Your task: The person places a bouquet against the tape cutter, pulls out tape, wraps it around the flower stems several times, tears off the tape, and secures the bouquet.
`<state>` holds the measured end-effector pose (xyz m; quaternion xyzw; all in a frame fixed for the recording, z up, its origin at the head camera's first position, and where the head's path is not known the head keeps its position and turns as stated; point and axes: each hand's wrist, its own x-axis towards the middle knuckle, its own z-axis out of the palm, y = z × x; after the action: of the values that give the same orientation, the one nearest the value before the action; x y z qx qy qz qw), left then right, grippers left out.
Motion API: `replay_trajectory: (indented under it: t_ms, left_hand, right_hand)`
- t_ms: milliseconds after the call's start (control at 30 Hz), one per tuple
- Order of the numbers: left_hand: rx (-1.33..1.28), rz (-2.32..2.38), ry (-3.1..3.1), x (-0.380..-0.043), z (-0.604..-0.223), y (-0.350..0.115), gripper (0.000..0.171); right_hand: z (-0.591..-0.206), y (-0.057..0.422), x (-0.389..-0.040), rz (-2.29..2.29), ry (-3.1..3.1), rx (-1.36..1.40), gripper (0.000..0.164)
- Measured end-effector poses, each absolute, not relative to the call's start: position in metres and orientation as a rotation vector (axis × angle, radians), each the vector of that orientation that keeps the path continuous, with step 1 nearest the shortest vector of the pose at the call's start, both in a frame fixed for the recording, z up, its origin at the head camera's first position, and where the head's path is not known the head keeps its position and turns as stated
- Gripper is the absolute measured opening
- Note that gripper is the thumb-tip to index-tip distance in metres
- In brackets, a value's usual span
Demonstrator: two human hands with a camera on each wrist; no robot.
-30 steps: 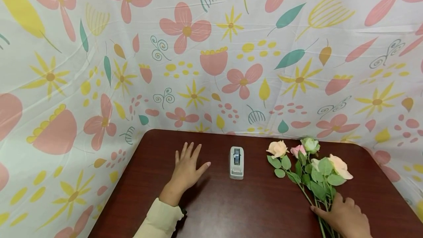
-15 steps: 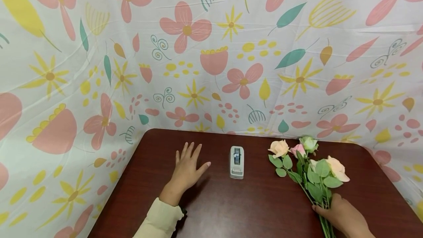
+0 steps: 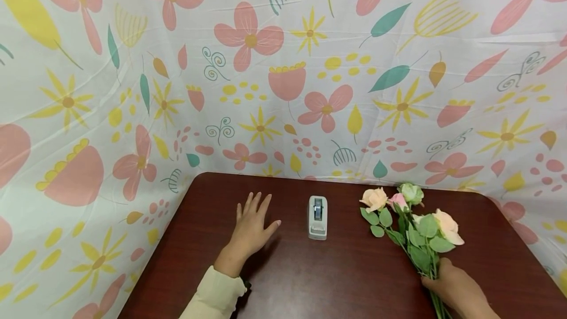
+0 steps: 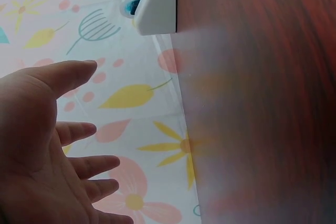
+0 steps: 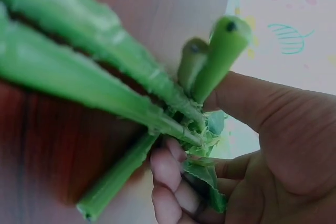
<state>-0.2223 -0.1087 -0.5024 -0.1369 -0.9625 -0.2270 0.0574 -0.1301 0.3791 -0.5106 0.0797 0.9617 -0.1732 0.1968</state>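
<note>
My right hand (image 3: pixel 458 284) grips several green stems (image 5: pixel 157 108) of a bunch of artificial roses at the table's right side. In the right wrist view the fingers curl round the stems, whose cut ends point toward the camera. The bunch has a peach rose (image 3: pixel 374 199) at its left, a pink rose (image 3: pixel 397 202), a pale green rose (image 3: pixel 411 193) and another peach rose (image 3: pixel 448 227), with green leaves (image 3: pixel 420 257) below. My left hand (image 3: pixel 250 230) is spread with fingers apart and holds nothing. To its right stands a white tape dispenser (image 3: pixel 317 218) with a roll of clear tape.
The dark red-brown wooden table (image 3: pixel 345 274) has rounded far corners. A white cloth (image 3: pixel 283 132) printed with pink, yellow and teal flowers hangs behind it and along its left side. A cream sleeve (image 3: pixel 216 292) covers the left forearm.
My right hand has closed more tightly round the stems, drawing them together. The green rose and right peach rose have shifted a little left. The left hand and tape dispenser stay nearly still.
</note>
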Motion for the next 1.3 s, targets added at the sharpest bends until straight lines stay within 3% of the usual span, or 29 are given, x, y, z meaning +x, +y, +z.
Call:
replay_trajectory:
  t_ms: [467, 800, 1300]
  left_hand:
    - [-0.416, -0.746, -2.915, -0.221, -0.501, -0.109, 0.073]
    - [-0.44, -0.768, -2.92, -0.22, -0.501, -0.109, 0.072]
    - [-0.434, -0.828, -2.9, -0.219, -0.503, -0.105, 0.07]
  right_hand:
    - [-0.511, 0.371, -0.134, -0.505, 2.663, 0.236, 0.078]
    - [-0.512, 0.369, -0.133, -0.517, 2.678, 0.216, 0.066]
    - [-0.518, 0.371, -0.133, -0.633, 2.661, 0.223, 0.066]
